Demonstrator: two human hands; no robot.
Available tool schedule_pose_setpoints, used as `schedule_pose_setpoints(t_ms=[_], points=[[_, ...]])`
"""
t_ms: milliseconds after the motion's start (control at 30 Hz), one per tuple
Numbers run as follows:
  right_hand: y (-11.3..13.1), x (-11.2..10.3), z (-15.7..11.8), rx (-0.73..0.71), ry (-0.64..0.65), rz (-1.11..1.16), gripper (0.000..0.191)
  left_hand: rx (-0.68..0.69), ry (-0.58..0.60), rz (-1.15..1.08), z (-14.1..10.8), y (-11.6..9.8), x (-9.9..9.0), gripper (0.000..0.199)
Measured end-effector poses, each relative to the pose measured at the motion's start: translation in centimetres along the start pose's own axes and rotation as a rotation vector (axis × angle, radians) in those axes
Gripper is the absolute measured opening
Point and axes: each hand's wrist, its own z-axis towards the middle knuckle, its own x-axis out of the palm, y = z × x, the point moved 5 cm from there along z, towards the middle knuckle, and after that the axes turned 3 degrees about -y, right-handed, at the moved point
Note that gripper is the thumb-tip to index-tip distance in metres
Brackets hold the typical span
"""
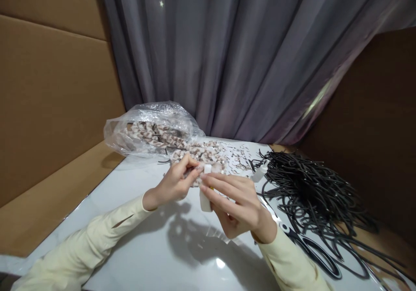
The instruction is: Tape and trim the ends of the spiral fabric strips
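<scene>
My right hand [238, 200] is closed around a small white bottle [205, 202], whose top stands above my fingers. A bit of yellow shows between these fingers. My left hand [178, 180] is pinched closed just to its left, fingertips close to my right fingers. What the left fingertips hold is too small to make out. Directly behind both hands lies a heap of fluffy brown-and-white pieces [208, 153]. The hands are raised above the white table [149, 243] and cast a shadow on it.
A clear plastic bag [118, 137] with more fluffy pieces lies back left. Small dark bits [238, 156] are scattered behind. At right are a white nozzle bottle [260, 172], black cords [312, 187] and black-handled scissors [320, 256]. Cardboard walls [55, 91] and a grey curtain [195, 52] enclose the table.
</scene>
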Motion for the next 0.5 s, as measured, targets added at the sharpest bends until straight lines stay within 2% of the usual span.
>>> schedule_pose_setpoints(t_ms=[67,133,233,300,400,500], points=[[-0.1,-0.1,-0.2,0.013,0.002,0.052,0.053,0.029,-0.022,-0.016,0.3,0.1,-0.4,0.017],[-0.4,-0.4,-0.4,0.086,-0.046,0.092,0.056,0.061,-0.038,-0.01,0.4,0.2,-0.8,0.016],[-1.3,-1.0,-0.4,0.233,-0.182,0.108,0.048,0.098,-0.035,0.034,0.5,0.2,-1.0,0.014],[-2.1,-1.1,-0.3,0.34,-0.216,0.112,0.04,0.138,-0.02,0.065,0.5,0.1,-1.0,0.012],[-3.5,-0.3,-0.2,0.508,-0.133,0.143,0.026,0.216,0.043,0.088,0.1,-0.2,-0.5,0.008],[-4.4,0.6,-0.2,0.584,0.02,0.211,0.015,0.303,0.111,0.12,-0.3,-0.5,0.0,0.005]])
